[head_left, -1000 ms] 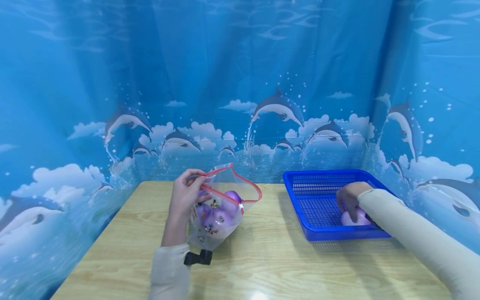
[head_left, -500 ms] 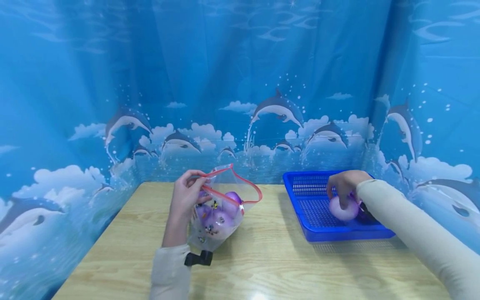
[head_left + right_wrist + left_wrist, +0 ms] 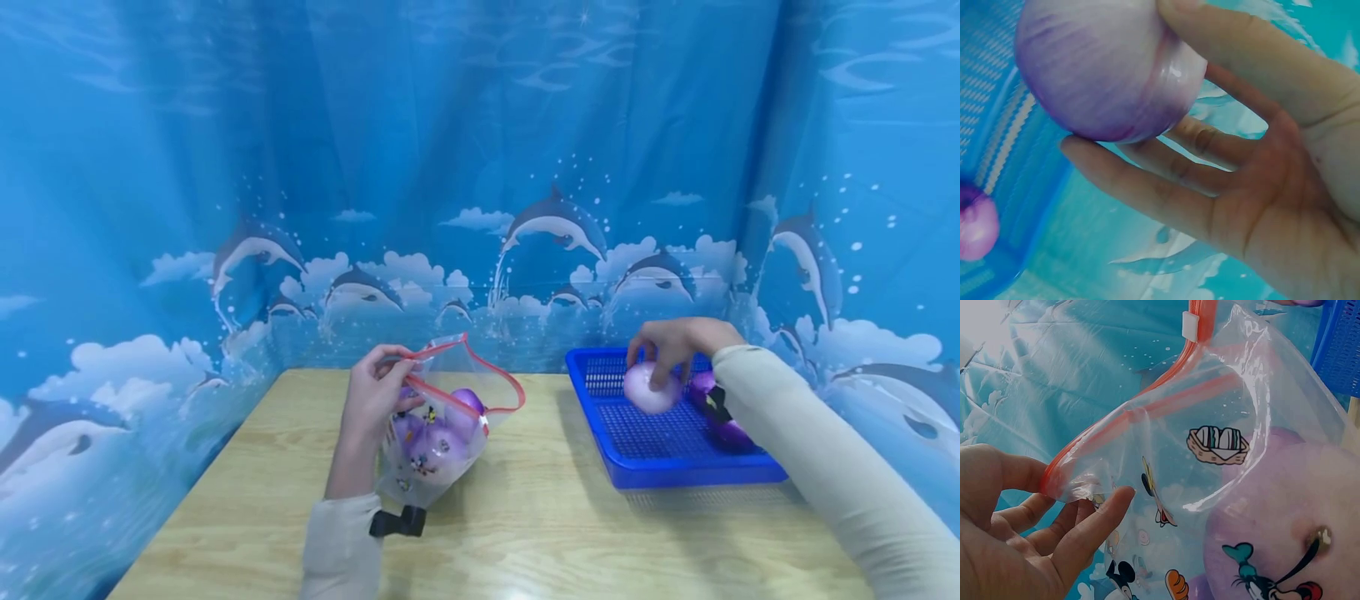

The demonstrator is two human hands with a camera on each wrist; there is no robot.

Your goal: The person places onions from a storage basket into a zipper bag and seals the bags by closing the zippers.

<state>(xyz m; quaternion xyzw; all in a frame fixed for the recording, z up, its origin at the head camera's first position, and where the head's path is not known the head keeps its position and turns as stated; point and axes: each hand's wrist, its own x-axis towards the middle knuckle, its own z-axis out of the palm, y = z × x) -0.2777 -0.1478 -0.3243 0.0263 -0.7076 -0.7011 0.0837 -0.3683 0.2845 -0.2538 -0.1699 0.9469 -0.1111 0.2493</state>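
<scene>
In the head view my left hand (image 3: 371,392) pinches the red zip edge of a clear zip bag (image 3: 486,367) printed with cartoon figures; its mouth gapes toward the right. Several purple onions (image 3: 438,446) sit inside the bag. The left wrist view shows thumb and fingers on the bag's corner, with one onion (image 3: 1279,506) close behind the plastic. My right hand (image 3: 678,343) grips a pale purple-white onion (image 3: 647,390) above the blue basket (image 3: 626,475). In the right wrist view, thumb and fingertips hold this onion (image 3: 1104,69) from opposite sides.
More purple onions (image 3: 731,435) lie in the right part of the basket, partly hidden by the right wrist. Bag and basket stand apart on a wooden table (image 3: 525,500). A blue dolphin-print curtain (image 3: 420,167) encloses the back and sides.
My right hand has lifted the onion from the basket's front right and moved up and left with it. Other onions there now show. The left hand and bag stay nearly still.
</scene>
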